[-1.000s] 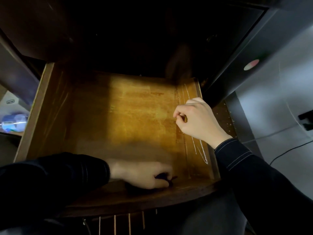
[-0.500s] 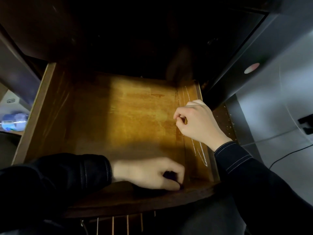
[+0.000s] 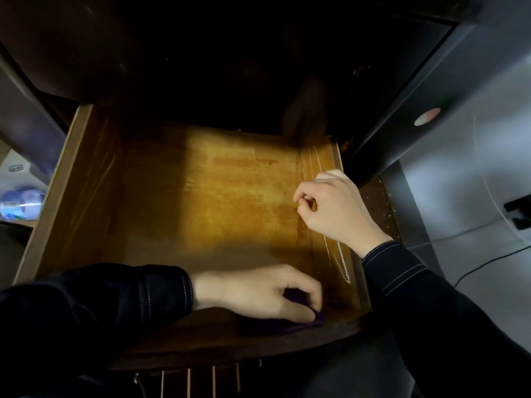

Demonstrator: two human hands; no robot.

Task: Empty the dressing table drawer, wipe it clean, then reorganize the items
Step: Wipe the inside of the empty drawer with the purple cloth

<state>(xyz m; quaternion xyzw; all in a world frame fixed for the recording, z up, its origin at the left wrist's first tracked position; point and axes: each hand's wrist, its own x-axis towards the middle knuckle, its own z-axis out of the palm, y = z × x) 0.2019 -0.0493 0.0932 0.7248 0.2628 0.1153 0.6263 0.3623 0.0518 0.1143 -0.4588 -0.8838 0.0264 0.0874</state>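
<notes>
Drawer [image 3: 71, 196] stood pulled wide open, with the left hand [image 3: 258, 294] low at its near right corner gripping a dark purple cloth [image 3: 301, 326] against the wooden floor, and the right hand [image 3: 333, 208] clenched over its right wall, nothing visibly held in it.
</notes>
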